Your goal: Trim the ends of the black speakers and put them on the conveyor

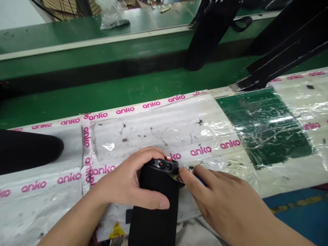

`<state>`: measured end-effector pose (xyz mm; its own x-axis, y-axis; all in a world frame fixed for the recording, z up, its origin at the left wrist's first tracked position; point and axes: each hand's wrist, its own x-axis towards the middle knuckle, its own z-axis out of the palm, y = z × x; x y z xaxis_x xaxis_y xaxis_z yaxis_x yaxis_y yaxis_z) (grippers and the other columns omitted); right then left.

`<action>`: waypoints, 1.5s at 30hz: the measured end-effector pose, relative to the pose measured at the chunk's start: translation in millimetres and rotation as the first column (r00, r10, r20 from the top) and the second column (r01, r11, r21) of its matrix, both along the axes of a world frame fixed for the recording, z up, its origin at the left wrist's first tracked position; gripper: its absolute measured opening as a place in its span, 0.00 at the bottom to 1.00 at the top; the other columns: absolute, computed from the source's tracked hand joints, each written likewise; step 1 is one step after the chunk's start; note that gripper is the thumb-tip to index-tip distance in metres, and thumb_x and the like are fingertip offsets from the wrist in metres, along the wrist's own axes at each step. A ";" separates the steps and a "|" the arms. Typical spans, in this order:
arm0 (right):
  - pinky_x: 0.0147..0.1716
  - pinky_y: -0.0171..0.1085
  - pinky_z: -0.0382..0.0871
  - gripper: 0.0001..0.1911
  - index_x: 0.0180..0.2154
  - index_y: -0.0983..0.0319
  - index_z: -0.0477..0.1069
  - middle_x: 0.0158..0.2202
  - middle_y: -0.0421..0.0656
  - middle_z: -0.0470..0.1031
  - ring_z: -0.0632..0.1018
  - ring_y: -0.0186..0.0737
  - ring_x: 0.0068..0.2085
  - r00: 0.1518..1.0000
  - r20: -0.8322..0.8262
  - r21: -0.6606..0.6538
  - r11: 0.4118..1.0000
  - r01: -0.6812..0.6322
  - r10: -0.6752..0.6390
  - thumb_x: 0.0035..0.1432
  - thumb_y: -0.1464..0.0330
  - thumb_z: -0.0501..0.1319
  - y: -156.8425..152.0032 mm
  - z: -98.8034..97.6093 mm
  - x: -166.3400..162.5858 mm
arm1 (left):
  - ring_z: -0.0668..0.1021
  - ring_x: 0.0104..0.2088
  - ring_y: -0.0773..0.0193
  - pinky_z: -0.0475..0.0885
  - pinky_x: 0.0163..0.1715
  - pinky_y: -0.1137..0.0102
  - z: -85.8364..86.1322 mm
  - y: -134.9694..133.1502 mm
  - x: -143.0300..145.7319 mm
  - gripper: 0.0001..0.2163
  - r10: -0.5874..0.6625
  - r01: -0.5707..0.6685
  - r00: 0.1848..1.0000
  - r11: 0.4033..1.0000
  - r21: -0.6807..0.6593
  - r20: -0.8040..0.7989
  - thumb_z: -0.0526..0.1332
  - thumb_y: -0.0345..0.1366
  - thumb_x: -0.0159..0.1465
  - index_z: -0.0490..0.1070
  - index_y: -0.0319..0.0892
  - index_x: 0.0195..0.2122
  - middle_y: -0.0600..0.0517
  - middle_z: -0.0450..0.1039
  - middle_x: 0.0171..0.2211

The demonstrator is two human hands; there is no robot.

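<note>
A long black fabric-covered tube [156, 198] stands at the bench's near edge. Its top end carries a glossy black plastic cap [161, 164] with several holes. My left hand [133, 184] is wrapped round the upper part of the tube, thumb across the near face and fingers behind the cap. A small red and white piece [167, 158] shows behind the cap's rim. In my right hand [217, 191] is a small blade tool [176, 177] with a blue part at the handle. Its metal tip touches or nearly touches the tube just under the cap's right edge; most of the handle is hidden.
The bench [153, 126] is covered with white sheeting and "anko" tape. Another black tube [28, 150] lies at the left. Beyond is a green conveyor [123, 89], with a black hanging tube-like piece [207, 37] and a dark metal bracket [282, 58]. A clear plastic bag [111, 13] sits farther back.
</note>
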<state>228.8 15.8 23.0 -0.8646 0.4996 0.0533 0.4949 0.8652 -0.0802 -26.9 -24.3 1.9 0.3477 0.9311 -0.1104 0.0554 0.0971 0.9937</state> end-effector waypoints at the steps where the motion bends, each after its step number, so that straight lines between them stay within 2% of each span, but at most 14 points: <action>1: 0.20 0.41 0.53 0.32 0.55 0.60 0.58 0.30 0.41 0.71 0.74 0.46 0.20 1.000 0.013 -0.006 1.000 0.013 -0.013 0.47 0.81 0.53 0.2 -0.5 -0.2 | 0.79 0.49 0.55 0.74 0.49 0.65 0.0 0.1 0.1 0.26 -0.002 0.002 1.000 1.000 0.006 0.003 0.80 0.42 0.54 0.74 0.51 0.52 0.51 0.73 0.52; 6: 0.21 0.39 0.40 0.37 0.56 0.59 0.56 0.29 0.38 0.71 0.73 0.45 0.17 0.992 0.123 -0.093 0.995 -0.021 0.033 0.42 0.80 0.58 8.3 0.8 -1.0 | 0.78 0.53 0.51 0.75 0.52 0.63 0.8 2.0 1.8 0.27 -0.022 0.023 0.999 0.999 0.048 -0.032 0.79 0.42 0.55 0.73 0.50 0.53 0.50 0.74 0.55; 9: 0.21 0.38 0.35 0.39 0.56 0.60 0.59 0.28 0.37 0.71 0.72 0.43 0.16 0.968 0.240 -0.118 0.992 -0.048 0.076 0.39 0.78 0.63 13.9 8.0 -3.3 | 0.78 0.56 0.50 0.75 0.54 0.61 1.4 2.5 3.0 0.26 -0.005 0.006 1.000 0.999 0.032 -0.027 0.79 0.41 0.56 0.73 0.50 0.54 0.49 0.73 0.58; 14: 0.19 0.38 0.34 0.32 0.52 0.59 0.67 0.24 0.36 0.69 0.68 0.39 0.15 0.905 0.416 -0.083 0.995 -0.054 0.084 0.41 0.76 0.65 19.3 22.6 -13.7 | 0.74 0.62 0.47 0.70 0.62 0.56 1.6 2.4 5.3 0.27 0.003 -0.001 0.998 0.999 0.038 -0.057 0.77 0.40 0.58 0.71 0.51 0.56 0.47 0.71 0.63; 17: 0.19 0.39 0.36 0.24 0.46 0.59 0.69 0.21 0.35 0.66 0.66 0.38 0.15 0.917 0.375 -0.068 0.991 -0.115 0.132 0.44 0.77 0.64 24.4 30.7 -17.2 | 0.75 0.61 0.48 0.70 0.62 0.56 1.6 1.2 8.1 0.25 0.018 -0.014 0.997 0.999 0.051 -0.081 0.76 0.40 0.58 0.71 0.50 0.55 0.47 0.72 0.61; 20: 0.19 0.40 0.38 0.23 0.44 0.59 0.70 0.21 0.34 0.66 0.66 0.38 0.16 0.918 0.348 -0.052 0.981 -0.187 0.193 0.44 0.78 0.66 29.5 41.1 -6.8 | 0.77 0.57 0.49 0.72 0.57 0.58 1.9 -1.5 10.6 0.23 0.048 -0.042 0.994 0.997 0.070 -0.094 0.75 0.41 0.59 0.71 0.49 0.53 0.47 0.73 0.57; 22: 0.18 0.41 0.38 0.23 0.46 0.59 0.69 0.21 0.34 0.68 0.66 0.39 0.15 0.952 0.273 -0.006 0.990 -0.139 0.135 0.46 0.78 0.66 31.1 47.8 9.1 | 0.78 0.54 0.50 0.73 0.55 0.59 2.5 -3.5 10.9 0.22 0.049 -0.041 0.991 0.997 0.073 -0.122 0.74 0.41 0.60 0.70 0.48 0.52 0.47 0.73 0.56; 24: 0.16 0.42 0.45 0.20 0.52 0.59 0.67 0.25 0.35 0.75 0.71 0.42 0.16 0.995 0.098 0.021 1.000 -0.011 0.009 0.58 0.76 0.61 30.9 51.4 27.1 | 0.78 0.53 0.51 0.73 0.54 0.60 3.5 -4.9 10.2 0.21 0.050 -0.041 0.989 0.997 0.070 -0.139 0.74 0.41 0.60 0.70 0.48 0.52 0.48 0.73 0.56; 26: 0.17 0.41 0.59 0.16 0.58 0.58 0.64 0.34 0.39 0.82 0.78 0.42 0.22 0.995 -0.048 -0.061 0.994 0.088 -0.091 0.71 0.73 0.52 28.4 49.1 40.0 | 0.78 0.53 0.51 0.73 0.54 0.59 4.6 -5.2 9.3 0.22 0.054 -0.044 0.988 0.996 0.072 -0.143 0.74 0.41 0.59 0.70 0.48 0.52 0.47 0.72 0.56; 29: 0.22 0.39 0.70 0.16 0.61 0.57 0.61 0.40 0.40 0.84 0.83 0.42 0.29 0.985 -0.098 -0.199 0.972 0.124 -0.145 0.76 0.71 0.46 18.8 34.1 40.8 | 0.77 0.54 0.50 0.72 0.56 0.57 5.8 -4.4 9.5 0.24 0.053 -0.042 0.987 0.996 0.075 -0.153 0.75 0.41 0.58 0.69 0.49 0.53 0.47 0.72 0.56; 34: 0.23 0.41 0.70 0.15 0.57 0.58 0.61 0.38 0.42 0.81 0.84 0.46 0.32 0.987 -0.101 -0.241 0.966 0.097 -0.125 0.75 0.74 0.44 -1.5 8.9 14.9 | 0.74 0.58 0.47 0.68 0.61 0.54 6.0 -7.0 17.7 0.27 0.117 -0.107 0.978 0.992 0.065 -0.172 0.77 0.42 0.54 0.68 0.49 0.52 0.47 0.69 0.58; 38: 0.23 0.39 0.68 0.13 0.55 0.58 0.59 0.34 0.39 0.78 0.82 0.42 0.28 0.980 -0.158 -0.271 0.959 0.077 -0.123 0.75 0.73 0.44 -5.4 7.1 5.5 | 0.71 0.61 0.47 0.67 0.61 0.52 7.6 -12.5 30.1 0.33 0.198 -0.206 0.961 0.978 -0.023 -0.194 0.78 0.45 0.54 0.64 0.52 0.56 0.47 0.65 0.61; 42: 0.23 0.39 0.68 0.13 0.55 0.57 0.58 0.34 0.39 0.77 0.81 0.43 0.28 0.982 -0.152 -0.274 0.959 0.071 -0.116 0.74 0.73 0.44 -3.2 7.0 6.6 | 0.70 0.60 0.47 0.65 0.61 0.51 10.0 -13.6 37.4 0.32 0.210 -0.226 0.959 0.972 -0.062 -0.192 0.78 0.44 0.54 0.64 0.51 0.55 0.47 0.64 0.60; 45: 0.21 0.40 0.63 0.14 0.54 0.57 0.59 0.31 0.37 0.74 0.79 0.43 0.24 0.990 -0.109 -0.216 0.974 0.069 -0.094 0.72 0.75 0.46 -2.1 5.4 8.6 | 0.70 0.61 0.47 0.64 0.62 0.51 10.6 -12.3 38.4 0.29 0.196 -0.210 0.963 0.976 -0.059 -0.182 0.77 0.43 0.55 0.65 0.51 0.54 0.48 0.64 0.60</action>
